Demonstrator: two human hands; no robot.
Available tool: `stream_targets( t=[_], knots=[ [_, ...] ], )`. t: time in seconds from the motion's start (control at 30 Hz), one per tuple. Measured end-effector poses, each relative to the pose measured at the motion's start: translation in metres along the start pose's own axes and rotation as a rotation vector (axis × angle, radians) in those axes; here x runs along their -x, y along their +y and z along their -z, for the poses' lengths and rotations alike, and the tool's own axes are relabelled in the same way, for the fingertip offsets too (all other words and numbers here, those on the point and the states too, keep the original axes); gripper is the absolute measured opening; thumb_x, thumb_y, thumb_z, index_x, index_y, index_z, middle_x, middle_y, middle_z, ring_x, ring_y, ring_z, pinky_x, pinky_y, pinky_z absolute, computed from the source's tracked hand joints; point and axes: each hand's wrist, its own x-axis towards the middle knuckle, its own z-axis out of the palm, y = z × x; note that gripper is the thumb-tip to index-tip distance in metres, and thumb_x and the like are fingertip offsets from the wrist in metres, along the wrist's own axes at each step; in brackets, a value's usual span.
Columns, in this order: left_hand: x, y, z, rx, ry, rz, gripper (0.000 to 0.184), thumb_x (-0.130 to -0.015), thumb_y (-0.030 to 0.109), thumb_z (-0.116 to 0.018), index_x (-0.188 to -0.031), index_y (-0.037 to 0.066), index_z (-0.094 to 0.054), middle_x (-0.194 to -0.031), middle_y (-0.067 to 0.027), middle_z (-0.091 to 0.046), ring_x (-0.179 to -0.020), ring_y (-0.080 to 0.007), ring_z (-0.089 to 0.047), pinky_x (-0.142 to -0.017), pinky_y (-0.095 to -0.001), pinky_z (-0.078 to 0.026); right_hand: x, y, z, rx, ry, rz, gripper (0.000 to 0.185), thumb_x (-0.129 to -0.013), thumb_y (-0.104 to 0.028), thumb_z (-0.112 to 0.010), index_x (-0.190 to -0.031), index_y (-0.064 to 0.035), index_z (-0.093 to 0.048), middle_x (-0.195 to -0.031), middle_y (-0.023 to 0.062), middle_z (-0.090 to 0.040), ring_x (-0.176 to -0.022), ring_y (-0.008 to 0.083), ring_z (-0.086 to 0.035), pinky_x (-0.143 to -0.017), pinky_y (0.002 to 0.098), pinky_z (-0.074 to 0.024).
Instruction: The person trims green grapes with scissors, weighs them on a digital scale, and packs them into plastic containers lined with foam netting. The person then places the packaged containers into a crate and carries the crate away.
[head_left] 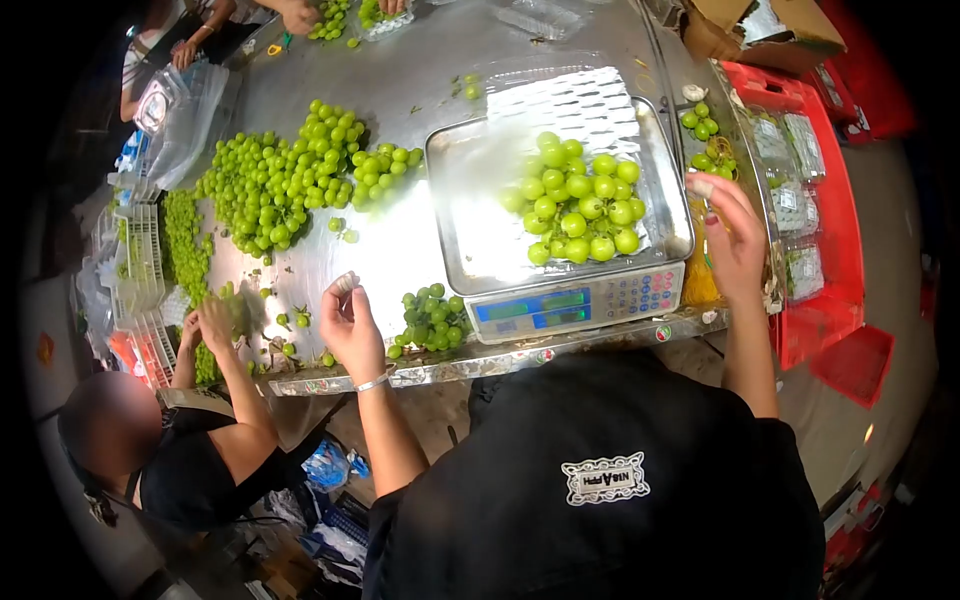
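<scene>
My left hand [352, 328] hovers over the table's front edge, fingers loosely curled and apart, with nothing visible in it. One of its fingertips has tape around it. Just right of it lies a small bunch of green grapes [433, 318]. My right hand [732, 235] is held open beside the right side of the digital scale [500, 312], also with a taped finger. On the scale's metal pan [465, 265] sits a clear plastic box lined with white netted padding [570, 100]. A bunch of green grapes [580, 205] rests on the padding.
A large grape heap [285, 175] covers the table's left part. A co-worker's hands [212, 325] handle grapes at left; other people's hands work at the far edge. Red crates [840, 260] with packed boxes stand at right, below a cardboard box [790, 40]. Loose grapes [700, 122] lie near the scale.
</scene>
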Motion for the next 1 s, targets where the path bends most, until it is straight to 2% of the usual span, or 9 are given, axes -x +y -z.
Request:
stream_targets(
  t=[0.27, 0.33, 0.5, 0.57, 0.63, 0.73, 0.77, 0.87, 1.0],
  knots=[
    [-0.002, -0.027, 0.017, -0.044, 0.059, 0.035, 0.015, -0.081, -0.001, -0.05, -0.095, -0.005, -0.053, -0.092, -0.0064, -0.057, -0.083, -0.0103, -0.054, -0.076, -0.0222, -0.043, -0.062, -0.005, -0.073, -0.069, -0.125, 0.168, 0.042, -0.084, -0.029, -0.049, -0.118, -0.0044, -0.046, -0.125, 0.0151, -0.042, -0.114, 0.0306, -0.04, -0.097, 0.0357, -0.0284],
    [-0.006, -0.041, 0.037, -0.138, 0.068, 0.049, 0.014, -0.082, -0.001, -0.048, -0.095, -0.005, -0.053, -0.091, -0.0057, -0.057, -0.083, -0.01, -0.054, -0.076, -0.0226, -0.043, -0.056, -0.004, -0.079, 0.337, -0.542, 0.211, 0.043, -0.083, -0.027, -0.051, -0.119, -0.005, -0.045, -0.125, 0.0143, -0.042, -0.114, 0.0325, -0.04, -0.098, 0.0388, -0.0278],
    [-0.002, -0.084, 0.1, -0.382, 0.163, 0.173, 0.01, -0.078, 0.001, -0.053, -0.085, -0.006, -0.056, -0.08, -0.0093, -0.056, -0.074, -0.016, -0.055, -0.069, -0.0264, -0.044, -0.049, 0.006, -0.03, -0.022, -0.333, -0.015, 0.038, -0.088, -0.027, -0.037, -0.112, -0.003, -0.053, -0.124, 0.012, -0.046, -0.119, 0.0249, -0.038, -0.101, 0.0392, -0.025],
    [0.002, -0.101, 0.113, -0.439, 0.195, 0.175, 0.011, -0.076, 0.002, -0.053, -0.084, -0.006, -0.057, -0.078, -0.0112, -0.055, -0.072, -0.0185, -0.055, -0.068, -0.0279, -0.044, -0.027, 0.029, -0.009, -0.19, -0.057, -0.191, 0.043, -0.094, -0.027, -0.024, -0.11, 0.001, -0.051, -0.116, 0.0167, -0.05, -0.11, 0.0269, -0.046, -0.093, 0.0357, -0.0362],
    [0.002, -0.115, 0.123, -0.627, 0.168, 0.161, 0.014, -0.075, 0.002, -0.052, -0.086, -0.004, -0.059, -0.078, -0.0149, -0.056, -0.069, -0.0239, -0.055, -0.066, -0.0309, -0.044, 0.007, 0.091, 0.019, -0.325, 0.225, -0.538, 0.034, -0.093, -0.024, -0.034, -0.105, 0.0021, -0.052, -0.098, 0.0095, -0.056, -0.088, 0.0218, -0.054, -0.078, 0.0313, -0.0426],
    [-0.008, -0.128, 0.125, -0.663, 0.218, 0.211, 0.014, -0.075, 0.003, -0.053, -0.085, -0.003, -0.06, -0.079, -0.0159, -0.058, -0.07, -0.0259, -0.056, -0.065, -0.0321, -0.044, 0.06, 0.162, 0.045, 0.311, -0.024, -0.642, 0.022, -0.088, -0.017, -0.045, -0.096, 0.0015, -0.053, -0.081, 0.0094, -0.057, -0.07, 0.0191, -0.053, -0.067, 0.0294, -0.0434],
    [-0.013, -0.115, 0.115, -0.661, 0.22, 0.249, 0.014, -0.075, 0.006, -0.053, -0.084, -0.001, -0.061, -0.08, -0.0163, -0.06, -0.072, -0.0266, -0.057, -0.066, -0.0329, -0.045, 0.066, 0.152, 0.04, 0.702, -0.171, -0.587, 0.019, -0.087, -0.015, -0.048, -0.094, 0.0015, -0.053, -0.076, 0.0102, -0.056, -0.067, 0.0187, -0.052, -0.064, 0.0289, -0.0433],
    [-0.035, -0.11, 0.049, -0.581, -0.011, -0.021, 0.024, -0.074, 0.008, -0.06, -0.097, 0.002, -0.058, -0.098, -0.0116, -0.056, -0.084, -0.022, -0.056, -0.074, -0.0314, -0.046, 0.098, 0.176, 0.037, 0.501, -0.182, -0.577, 0.017, -0.083, -0.011, -0.051, -0.094, 0.0019, -0.053, -0.073, 0.0131, -0.056, -0.067, 0.0193, -0.054, -0.065, 0.0295, -0.0441],
    [-0.062, -0.092, -0.059, -0.689, -0.208, -0.211, 0.044, -0.067, 0.015, -0.065, -0.107, 0.004, -0.051, -0.107, -0.0209, -0.046, -0.083, -0.0327, -0.055, -0.073, -0.0349, -0.047, 0.074, 0.149, 0.007, 0.379, -0.043, -0.484, 0.021, -0.081, -0.008, -0.051, -0.099, 0.0028, -0.053, -0.081, 0.0135, -0.059, -0.074, 0.02, -0.057, -0.068, 0.0293, -0.0441]
  ],
)
